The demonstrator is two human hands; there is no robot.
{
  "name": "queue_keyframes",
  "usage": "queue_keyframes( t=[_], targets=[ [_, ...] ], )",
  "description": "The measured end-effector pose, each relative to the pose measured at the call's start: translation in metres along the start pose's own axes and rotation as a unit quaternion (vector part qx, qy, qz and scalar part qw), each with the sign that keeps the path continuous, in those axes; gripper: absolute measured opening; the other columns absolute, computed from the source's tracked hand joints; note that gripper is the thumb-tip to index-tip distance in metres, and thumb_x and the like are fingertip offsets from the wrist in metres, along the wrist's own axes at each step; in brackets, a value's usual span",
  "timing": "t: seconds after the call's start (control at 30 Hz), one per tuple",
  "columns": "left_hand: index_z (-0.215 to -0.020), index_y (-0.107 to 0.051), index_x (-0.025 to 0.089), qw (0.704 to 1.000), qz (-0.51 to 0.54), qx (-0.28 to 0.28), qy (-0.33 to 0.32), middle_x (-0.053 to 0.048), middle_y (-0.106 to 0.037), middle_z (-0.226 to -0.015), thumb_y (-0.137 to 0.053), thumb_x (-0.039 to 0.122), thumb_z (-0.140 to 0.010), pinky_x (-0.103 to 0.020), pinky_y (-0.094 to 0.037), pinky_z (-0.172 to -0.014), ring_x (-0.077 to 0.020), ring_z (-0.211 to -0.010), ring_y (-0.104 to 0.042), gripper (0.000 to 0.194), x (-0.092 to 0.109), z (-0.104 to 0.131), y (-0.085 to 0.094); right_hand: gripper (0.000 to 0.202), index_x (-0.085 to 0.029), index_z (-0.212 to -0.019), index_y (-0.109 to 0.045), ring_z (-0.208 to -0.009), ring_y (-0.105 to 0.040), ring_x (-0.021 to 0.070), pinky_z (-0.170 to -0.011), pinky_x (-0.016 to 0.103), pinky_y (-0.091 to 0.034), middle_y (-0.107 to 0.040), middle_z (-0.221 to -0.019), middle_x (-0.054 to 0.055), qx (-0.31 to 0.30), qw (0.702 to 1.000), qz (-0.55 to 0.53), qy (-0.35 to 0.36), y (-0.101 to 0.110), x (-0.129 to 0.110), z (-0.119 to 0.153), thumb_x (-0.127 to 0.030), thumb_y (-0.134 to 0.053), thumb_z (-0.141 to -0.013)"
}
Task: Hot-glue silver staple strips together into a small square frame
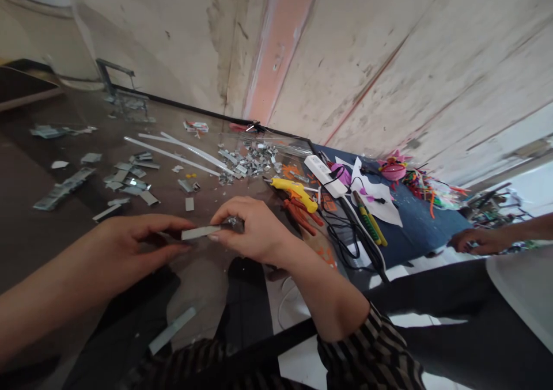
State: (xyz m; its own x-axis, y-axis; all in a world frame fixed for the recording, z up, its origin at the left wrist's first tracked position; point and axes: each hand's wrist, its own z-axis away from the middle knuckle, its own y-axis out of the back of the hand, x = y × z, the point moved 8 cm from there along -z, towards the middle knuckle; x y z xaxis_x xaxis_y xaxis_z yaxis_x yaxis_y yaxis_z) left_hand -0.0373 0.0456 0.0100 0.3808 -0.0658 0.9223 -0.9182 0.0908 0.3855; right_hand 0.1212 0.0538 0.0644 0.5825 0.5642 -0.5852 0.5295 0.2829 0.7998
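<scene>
A short, flat pale grey strip (199,232) lies level between my two hands above the dark glossy tabletop. My left hand (138,243) closes thumb and fingers around its left end. At the other end, my right hand (248,228) pinches the strip. A small shiny dark piece (233,223), whose kind I cannot make out, shows among the right fingers. Loose grey strips (132,177) lie scattered beyond my left hand. One small grey rectangle (189,204) rests just past the strip, and a longer grey strip (173,330) lies near the front edge.
Behind my right hand are a heap of small silvery pieces (253,158), white sticks (190,151), a yellow glue gun (296,193) and orange-handled pliers (302,217). A white power strip (326,175) trails black cables. To the right, another person's hand (484,240) hangs beside the blue-covered table (415,228).
</scene>
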Motion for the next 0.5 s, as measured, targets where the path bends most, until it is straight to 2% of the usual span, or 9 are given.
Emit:
queue_keyframes(
  t=[0.13, 0.27, 0.43, 0.5],
  targets=[
    [-0.081, -0.080, 0.027, 1.000, 0.016, -0.015, 0.020, -0.002, -0.079, -0.073, -0.079, 0.050, -0.053, -0.020, -0.054, -0.048, -0.0211, -0.063, -0.070, 0.036, -0.009, 0.002, -0.001, 0.018, -0.017, -0.091, -0.068, -0.093, -0.063, 0.0158, -0.090, 0.029, -0.042, -0.071, -0.096, 0.003, 0.015, 0.999, -0.036, 0.002, 0.001, -0.001, 0.001, -0.028, -0.075, -0.080],
    [-0.085, -0.079, 0.026, 0.999, 0.030, -0.007, 0.034, -0.001, -0.078, -0.073, -0.081, 0.049, -0.052, -0.020, -0.053, -0.048, -0.0201, -0.063, -0.070, 0.040, -0.014, 0.001, 0.001, 0.021, -0.016, -0.095, -0.069, -0.095, -0.065, 0.0153, -0.089, 0.027, -0.045, -0.072, -0.100, 0.004, 0.052, 0.992, -0.115, -0.011, 0.012, 0.002, 0.003, -0.033, -0.072, -0.082],
    [-0.082, -0.079, 0.023, 0.996, 0.053, -0.019, 0.069, -0.002, -0.079, -0.072, -0.086, 0.042, -0.045, -0.017, -0.054, -0.053, -0.0172, -0.063, -0.069, 0.042, -0.024, -0.002, 0.001, 0.020, -0.015, -0.089, -0.070, -0.083, -0.064, 0.0137, -0.082, 0.026, -0.047, -0.071, -0.087, 0.002, 0.092, 0.979, -0.173, -0.049, 0.032, 0.023, 0.003, -0.034, -0.063, -0.088],
    [-0.091, -0.078, 0.021, 0.988, 0.117, -0.013, 0.099, -0.005, -0.080, -0.083, -0.089, 0.034, -0.048, -0.018, -0.057, -0.056, -0.0191, -0.070, -0.072, 0.047, -0.030, -0.003, 0.006, 0.019, -0.015, -0.089, -0.069, -0.081, -0.063, 0.0130, -0.080, 0.026, -0.047, -0.070, -0.084, 0.001, 0.120, 0.969, -0.208, -0.058, 0.040, 0.033, 0.003, -0.033, -0.061, -0.088]
  ],
)
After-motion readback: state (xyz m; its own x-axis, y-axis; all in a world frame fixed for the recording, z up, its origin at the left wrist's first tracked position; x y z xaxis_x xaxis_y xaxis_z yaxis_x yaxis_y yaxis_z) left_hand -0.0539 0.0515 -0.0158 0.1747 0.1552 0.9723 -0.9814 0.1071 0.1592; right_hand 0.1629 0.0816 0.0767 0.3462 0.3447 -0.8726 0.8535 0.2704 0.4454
